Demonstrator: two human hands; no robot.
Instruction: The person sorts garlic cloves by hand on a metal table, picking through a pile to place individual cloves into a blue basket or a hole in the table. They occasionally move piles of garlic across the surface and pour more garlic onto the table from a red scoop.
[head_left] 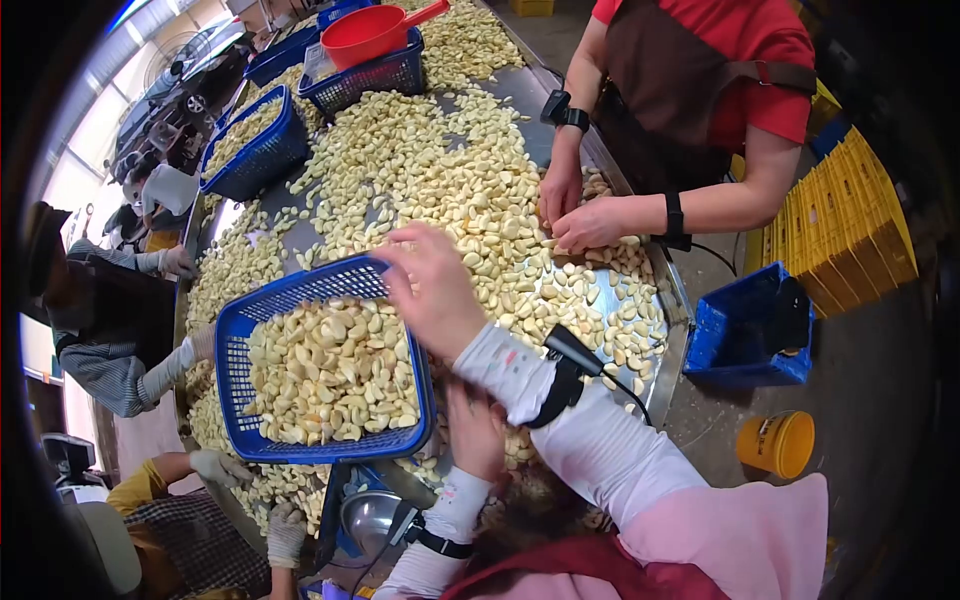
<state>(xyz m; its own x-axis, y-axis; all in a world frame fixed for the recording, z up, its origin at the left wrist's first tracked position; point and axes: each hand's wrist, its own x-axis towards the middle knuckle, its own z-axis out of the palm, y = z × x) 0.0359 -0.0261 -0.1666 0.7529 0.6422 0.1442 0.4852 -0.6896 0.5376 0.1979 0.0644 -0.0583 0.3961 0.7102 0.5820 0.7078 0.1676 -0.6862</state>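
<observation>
A blue plastic basket [228, 380] with slotted walls sits in front of me, filled with peeled garlic cloves [335, 365]. My right hand [437, 290] is at its far right corner, slightly blurred, with fingers apart and fingertips right at the rim. Lower down, my left hand [475, 430] is beside the basket's right wall, in shadow below my right forearm. Its fingertips are largely hidden. Loose garlic cloves [480, 200] cover the metal table beyond both hands.
Across the table, a person's hands [585, 215] handle cloves. Gloved hands [220, 468] of others work at left. More blue baskets [270, 160] and a red scoop [365, 38] stand farther back. A metal bowl [370, 515], blue bin [740, 340], yellow bucket [775, 445] and yellow crates [850, 220] are nearby.
</observation>
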